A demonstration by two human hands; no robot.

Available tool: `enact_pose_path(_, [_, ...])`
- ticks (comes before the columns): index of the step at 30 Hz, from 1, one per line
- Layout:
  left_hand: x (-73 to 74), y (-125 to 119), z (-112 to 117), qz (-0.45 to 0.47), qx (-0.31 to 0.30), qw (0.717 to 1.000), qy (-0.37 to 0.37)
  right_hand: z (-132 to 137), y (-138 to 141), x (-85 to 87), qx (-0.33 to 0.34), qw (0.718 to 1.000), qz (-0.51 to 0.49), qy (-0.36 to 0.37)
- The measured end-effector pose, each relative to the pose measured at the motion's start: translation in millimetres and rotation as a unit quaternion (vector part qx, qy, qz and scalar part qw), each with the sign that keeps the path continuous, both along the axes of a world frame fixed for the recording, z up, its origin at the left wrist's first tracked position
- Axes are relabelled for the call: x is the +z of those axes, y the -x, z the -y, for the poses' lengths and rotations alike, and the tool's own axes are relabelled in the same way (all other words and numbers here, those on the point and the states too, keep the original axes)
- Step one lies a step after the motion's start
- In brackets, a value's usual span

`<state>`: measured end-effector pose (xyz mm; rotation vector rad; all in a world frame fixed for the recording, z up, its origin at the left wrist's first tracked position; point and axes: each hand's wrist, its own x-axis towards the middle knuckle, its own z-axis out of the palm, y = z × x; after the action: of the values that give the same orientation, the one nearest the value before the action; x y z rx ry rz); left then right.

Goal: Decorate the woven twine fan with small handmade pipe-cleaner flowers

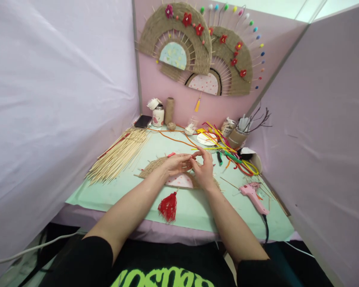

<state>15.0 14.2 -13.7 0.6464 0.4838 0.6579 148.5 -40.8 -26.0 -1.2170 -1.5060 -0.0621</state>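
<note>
My left hand (179, 164) and my right hand (204, 166) meet at the fingertips above a half-round twine-wrapped fan (152, 167) lying on the table. Both hands are closed in a pinch, and whatever sits between the fingertips is too small and too hidden to name. Below my hands shows the fan's pale pink spotted centre (180, 180). A bit of red-pink (171, 154) pokes out at the fan's upper edge. From the fan's lower side a red tassel (168, 207) spreads toward me.
Thin wooden sticks (119, 155) lie heaped at left. A pink glue gun (253, 196) with a black cord rests at right. Coloured pipe cleaners (227, 147), a white plate (207, 139), a jar (158, 115) and a twine spool (169, 111) stand behind. Finished fans (194, 44) hang on the back wall.
</note>
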Motion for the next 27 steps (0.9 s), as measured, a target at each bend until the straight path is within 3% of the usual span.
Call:
enact_pose_path(6, [-2.5,-0.5,-4.1,0.036,0.058,0.998,-0.008,-1.7,-3.1,2.4,0.037,0.999,-0.008,-0.010])
enact_pose_path(15, [3.6,1.1,0.8,-0.044,0.057,0.997,-0.021,-3.5,-7.4,0.0,0.030,0.999,0.037,0.009])
enact_pose_path(27, [1.7,2.1,-2.2,-0.058,0.097,0.992,-0.052,-2.5,-11.8,5.5,0.017,0.998,0.066,0.009])
